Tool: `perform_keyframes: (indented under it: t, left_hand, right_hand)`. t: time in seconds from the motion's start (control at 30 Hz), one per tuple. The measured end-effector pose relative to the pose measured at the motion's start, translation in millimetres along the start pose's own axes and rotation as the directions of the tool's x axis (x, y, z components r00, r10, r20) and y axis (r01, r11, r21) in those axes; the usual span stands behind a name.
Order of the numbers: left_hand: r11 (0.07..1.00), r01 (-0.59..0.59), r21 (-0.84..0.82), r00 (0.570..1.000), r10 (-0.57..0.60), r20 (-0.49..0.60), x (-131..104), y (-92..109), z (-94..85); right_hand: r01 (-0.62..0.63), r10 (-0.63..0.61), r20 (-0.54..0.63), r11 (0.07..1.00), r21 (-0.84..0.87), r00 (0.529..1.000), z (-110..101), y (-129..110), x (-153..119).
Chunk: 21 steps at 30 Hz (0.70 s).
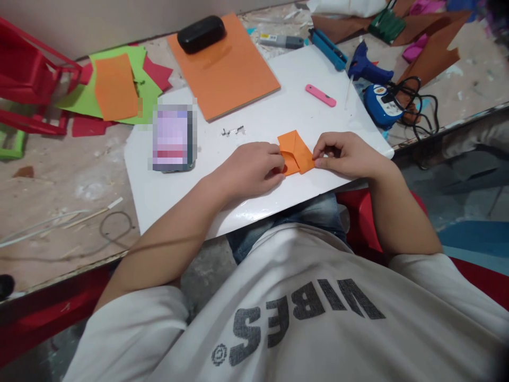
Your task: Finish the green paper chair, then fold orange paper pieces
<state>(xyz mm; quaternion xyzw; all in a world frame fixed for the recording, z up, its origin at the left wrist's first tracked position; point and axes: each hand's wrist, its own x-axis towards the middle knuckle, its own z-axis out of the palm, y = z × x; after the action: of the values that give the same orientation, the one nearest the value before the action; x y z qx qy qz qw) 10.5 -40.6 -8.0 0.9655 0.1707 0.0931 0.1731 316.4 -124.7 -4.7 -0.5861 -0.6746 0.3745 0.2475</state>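
Note:
A small piece of orange paper (296, 150), folded with creases and an overlapping flap, lies on the white board (178, 199) close to its front edge. My left hand (256, 167) has curled fingers on the paper's left edge; its fingertips are partly hidden. At the right corner of the paper, my right hand (342, 154) pinches it between thumb and forefinger. Beyond the hands, a pink utility knife (320, 95) rests on the board. A phone (173, 138) with a blurred screen is to the left.
An orange pad (242, 79) carries a black case (201, 34). Green paper (149, 101) and an orange sheet (116, 87) lie at the left. A blue glue gun (368, 64), a blue cutter (328, 49) and a blue corded device (382, 105) are at the right.

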Motion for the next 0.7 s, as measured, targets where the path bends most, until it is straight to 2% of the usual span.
perform_keyframes:
  t: [0.3,0.47,0.7]
  left_hand:
    - [0.999,-0.047,-0.023,0.999,0.048,0.025,2.6,1.4,-0.2]
    - [1.000,0.023,-0.019,1.000,-0.023,0.002,5.5,5.3,4.6]
    - [0.990,0.080,-0.119,0.997,-0.082,-0.009,7.7,0.7,11.0]
  right_hand:
    - [0.054,-0.054,-0.036,0.998,0.008,0.998,5.5,2.3,-0.3]
    - [0.034,-0.034,-0.040,0.999,0.008,0.999,5.3,5.0,-0.2]
    - [0.013,-0.013,-0.024,1.000,0.014,1.000,4.5,6.0,0.8]
